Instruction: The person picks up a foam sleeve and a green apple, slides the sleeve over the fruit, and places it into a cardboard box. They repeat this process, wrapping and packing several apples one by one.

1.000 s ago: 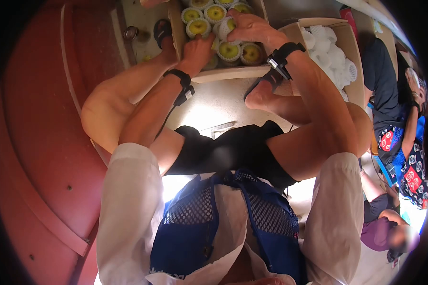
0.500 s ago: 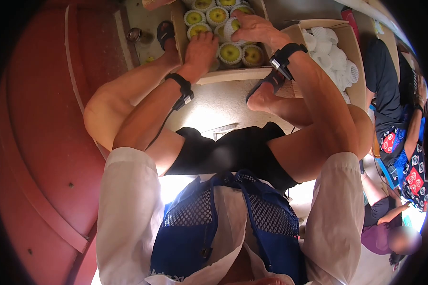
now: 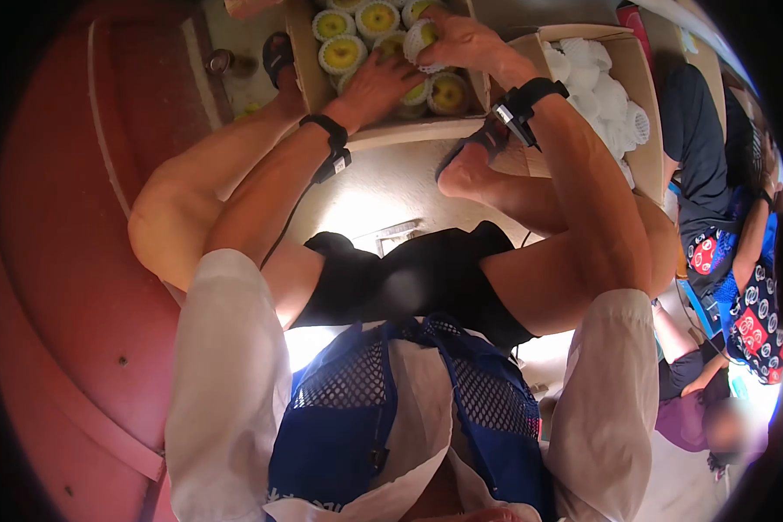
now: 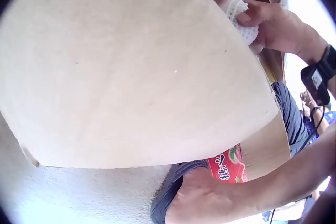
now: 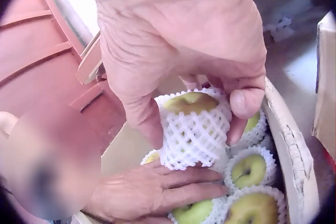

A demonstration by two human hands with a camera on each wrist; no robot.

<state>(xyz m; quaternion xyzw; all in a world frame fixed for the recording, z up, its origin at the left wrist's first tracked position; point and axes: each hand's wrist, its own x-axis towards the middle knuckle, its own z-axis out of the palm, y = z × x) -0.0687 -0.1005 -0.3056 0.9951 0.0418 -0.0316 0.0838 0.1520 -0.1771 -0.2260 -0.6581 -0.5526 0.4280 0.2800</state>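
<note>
Pinched in right hand: yellow-green apple in white foam net, raised over netted apples in cardboard carton. Spread across those — left hand, fingers extended. Advisable: light grip at sides, net snug against bruising.

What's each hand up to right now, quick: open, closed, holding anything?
Left hand: open, fingers extended over the foam-netted apples in the cardboard box.
Right hand: closed, holding one apple in a white foam net.
</note>
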